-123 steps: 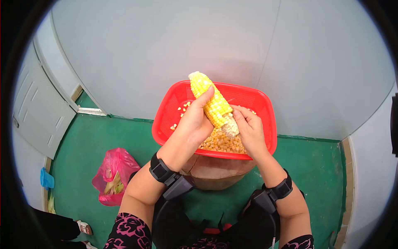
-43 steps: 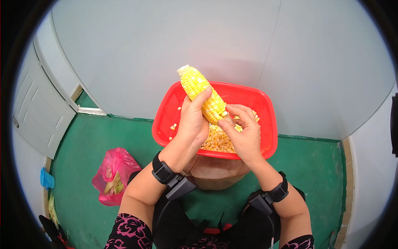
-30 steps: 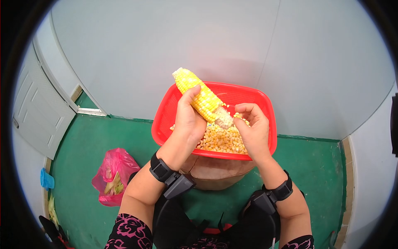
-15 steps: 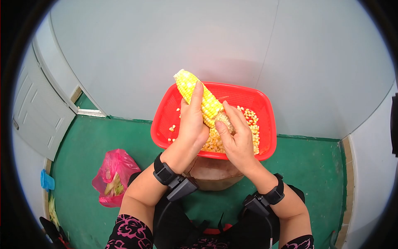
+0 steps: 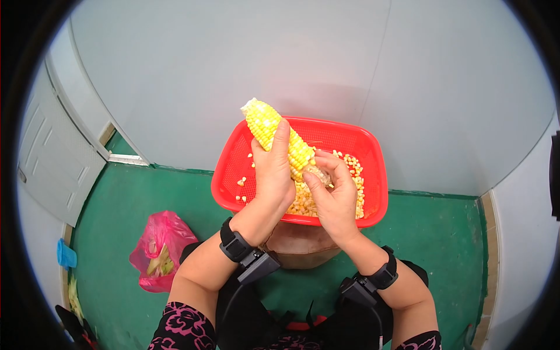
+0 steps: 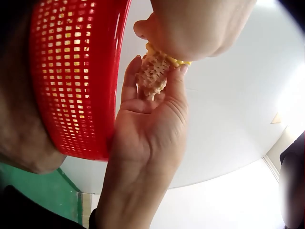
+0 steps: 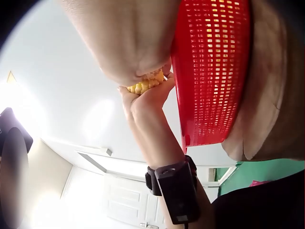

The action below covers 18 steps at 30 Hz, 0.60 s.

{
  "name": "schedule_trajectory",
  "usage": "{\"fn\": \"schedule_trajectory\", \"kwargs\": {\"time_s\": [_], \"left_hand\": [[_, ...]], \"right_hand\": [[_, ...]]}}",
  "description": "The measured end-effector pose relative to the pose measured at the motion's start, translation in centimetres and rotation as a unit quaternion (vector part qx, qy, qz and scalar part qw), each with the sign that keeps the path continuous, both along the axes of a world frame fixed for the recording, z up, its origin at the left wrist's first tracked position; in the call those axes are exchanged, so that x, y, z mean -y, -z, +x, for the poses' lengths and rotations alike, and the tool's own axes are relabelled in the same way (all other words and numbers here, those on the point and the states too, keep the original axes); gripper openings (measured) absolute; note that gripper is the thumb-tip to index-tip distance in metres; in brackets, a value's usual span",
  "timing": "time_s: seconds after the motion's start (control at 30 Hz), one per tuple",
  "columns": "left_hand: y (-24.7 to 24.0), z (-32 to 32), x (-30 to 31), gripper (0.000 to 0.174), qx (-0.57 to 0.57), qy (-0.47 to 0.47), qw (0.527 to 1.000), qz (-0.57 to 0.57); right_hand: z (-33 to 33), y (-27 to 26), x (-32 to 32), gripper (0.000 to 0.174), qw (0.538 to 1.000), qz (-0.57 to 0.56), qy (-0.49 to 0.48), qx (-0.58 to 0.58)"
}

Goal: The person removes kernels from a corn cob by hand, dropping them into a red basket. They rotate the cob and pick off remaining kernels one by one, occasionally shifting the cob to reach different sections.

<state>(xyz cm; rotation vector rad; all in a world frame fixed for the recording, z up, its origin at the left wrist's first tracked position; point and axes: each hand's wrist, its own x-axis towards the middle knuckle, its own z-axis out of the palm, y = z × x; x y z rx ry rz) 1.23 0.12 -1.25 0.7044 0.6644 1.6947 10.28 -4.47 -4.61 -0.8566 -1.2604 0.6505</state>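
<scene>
My left hand (image 5: 272, 175) grips a yellow ear of corn (image 5: 265, 123), its thumb lying along the kernels. The ear slants, with the pale tip up and left. At its lower right end the cob (image 6: 153, 76) is stripped bare. My right hand (image 5: 339, 201) has its fingers curled round that bare end, and its thumb sits at the edge of the remaining kernel rows. Beneath both hands is a red plastic basket (image 5: 373, 213) holding loose corn kernels (image 5: 302, 202). In the right wrist view the right hand's fingertips are mostly hidden.
The basket rests on a brown rounded stump (image 5: 300, 245) between the knees. To the left on the green floor lies a pink plastic bag (image 5: 166, 227) with husks in it. A blue container (image 5: 66, 254) hangs by the left wall. A grey wall (image 5: 326, 58) rises behind the basket.
The right hand has moved from the cob's far side back onto its bare end, thumb now at the kernel edge. More kernels show at the basket's right side. The left hand keeps its grip.
</scene>
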Motion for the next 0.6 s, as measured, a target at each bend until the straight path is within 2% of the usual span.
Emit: {"fn": "schedule_trajectory", "kwargs": {"time_s": [0.07, 0.17, 0.27, 0.37, 0.47, 0.57, 0.6], "left_hand": [[0.23, 0.02, -0.15, 0.043, -0.012, -0.009, 1.000, -0.007], [0.56, 0.04, -0.17, 0.045, -0.029, -0.017, 0.999, -0.014], [0.59, -0.19, -0.24, 0.046, -0.018, -0.014, 1.000, -0.013], [0.43, -0.31, -0.27, 0.046, -0.016, -0.015, 1.000, -0.010], [0.31, -0.26, -0.24, 0.046, -0.012, -0.017, 1.000, -0.008], [-0.07, -0.30, -0.06, 0.047, -0.015, -0.016, 1.000, -0.003], [-0.28, -0.30, 0.07, 0.046, -0.017, -0.018, 1.000, 0.001]], "right_hand": [[0.01, 0.40, -0.19, 0.028, 0.999, -0.024, -0.022, -0.034], [0.13, -0.03, 0.07, 0.034, 0.998, -0.066, 0.015, 0.003], [0.35, -0.23, -0.15, 0.039, 0.994, -0.056, 0.062, 0.068], [0.58, 0.28, -0.47, 0.040, 0.995, -0.032, 0.024, 0.094], [0.35, -0.32, 0.01, 0.037, 0.995, -0.057, -0.019, 0.074], [0.40, -0.45, 0.13, 0.032, 0.994, 0.003, 0.028, 0.110], [0.30, -0.59, 0.18, 0.031, 0.996, -0.004, 0.024, 0.086]]}}
